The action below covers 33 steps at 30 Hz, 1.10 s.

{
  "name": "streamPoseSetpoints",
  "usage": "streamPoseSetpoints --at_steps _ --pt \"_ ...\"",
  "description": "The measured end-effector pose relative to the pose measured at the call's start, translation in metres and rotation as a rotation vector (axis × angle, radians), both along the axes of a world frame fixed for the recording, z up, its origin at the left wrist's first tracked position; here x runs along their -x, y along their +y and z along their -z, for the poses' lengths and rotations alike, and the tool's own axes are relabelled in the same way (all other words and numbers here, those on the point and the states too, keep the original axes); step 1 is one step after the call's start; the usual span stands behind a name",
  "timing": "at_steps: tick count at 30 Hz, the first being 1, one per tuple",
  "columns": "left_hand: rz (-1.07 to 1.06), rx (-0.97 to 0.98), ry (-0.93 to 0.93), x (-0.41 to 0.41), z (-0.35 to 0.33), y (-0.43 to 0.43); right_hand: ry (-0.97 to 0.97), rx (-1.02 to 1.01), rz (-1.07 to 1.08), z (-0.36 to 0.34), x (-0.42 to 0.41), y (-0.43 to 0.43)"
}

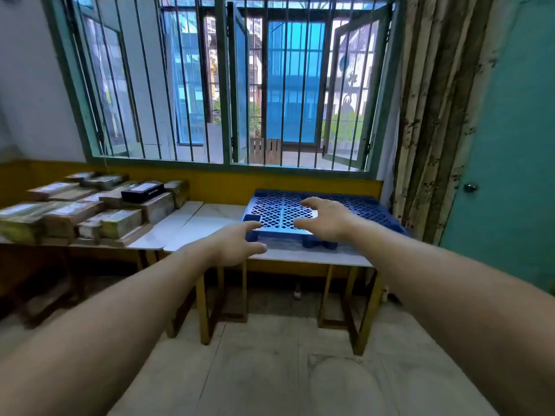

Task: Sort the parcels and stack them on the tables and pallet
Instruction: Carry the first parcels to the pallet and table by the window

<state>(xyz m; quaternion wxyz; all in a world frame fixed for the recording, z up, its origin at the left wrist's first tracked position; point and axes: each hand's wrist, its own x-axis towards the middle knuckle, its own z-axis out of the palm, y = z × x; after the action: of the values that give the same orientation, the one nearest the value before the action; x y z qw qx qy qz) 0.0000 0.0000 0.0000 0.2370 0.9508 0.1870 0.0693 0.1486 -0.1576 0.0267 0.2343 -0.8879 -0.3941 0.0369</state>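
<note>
A blue lattice pattern is seen on the pallet [312, 210], set on a pale marbled worktop [210, 223]. Brown parcels [90, 211] are topped by one black box [142, 190]. The wall band [225, 186] is painted yellow.

The left hand [231, 247] is hovering with spread, loosely curved fingers [252, 225] in front of the near left corner of a blue grid pallet [345, 205]. The right hand [324, 219] is hovering likewise over the pallet's near edge. Both are holding nothing. The pallet is lying on a white desk [210, 220] under a barred window [228, 85]. Further left, brown taped parcels [90, 211] are sitting in low stacks, a black parcel [142, 190] lying on top. A patterned curtain [435, 115] is hanging beside a teal door [510, 145].
</note>
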Motion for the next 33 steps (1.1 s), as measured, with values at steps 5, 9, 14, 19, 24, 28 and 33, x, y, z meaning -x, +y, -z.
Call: streamPoseSetpoints --at_steps 5,9,14,19,24,28,33 --pt "-0.041 0.007 0.025 0.019 0.012 0.05 0.003 0.048 -0.047 0.001 0.014 0.053" --pt "-0.073 0.006 0.009 0.039 0.013 0.116 -0.037 0.102 -0.111 -0.006 0.035 0.122" --pt "-0.141 0.037 0.005 0.078 0.008 0.221 -0.014 0.084 -0.158 -0.007 0.065 0.231" --pt "-0.238 0.026 0.05 0.124 0.004 0.32 0.006 0.08 -0.237 -0.006 0.094 0.337" --pt "-0.36 0.056 0.026 0.15 0.006 0.405 0.016 0.086 -0.328 0.002 0.11 0.428" --pt "-0.419 0.094 -0.007 0.148 0.016 0.467 0.035 0.088 -0.381 0.011 0.102 0.498" --pt "-0.486 0.077 0.041 0.129 0.026 0.541 0.005 0.087 -0.474 0.013 0.077 0.589"
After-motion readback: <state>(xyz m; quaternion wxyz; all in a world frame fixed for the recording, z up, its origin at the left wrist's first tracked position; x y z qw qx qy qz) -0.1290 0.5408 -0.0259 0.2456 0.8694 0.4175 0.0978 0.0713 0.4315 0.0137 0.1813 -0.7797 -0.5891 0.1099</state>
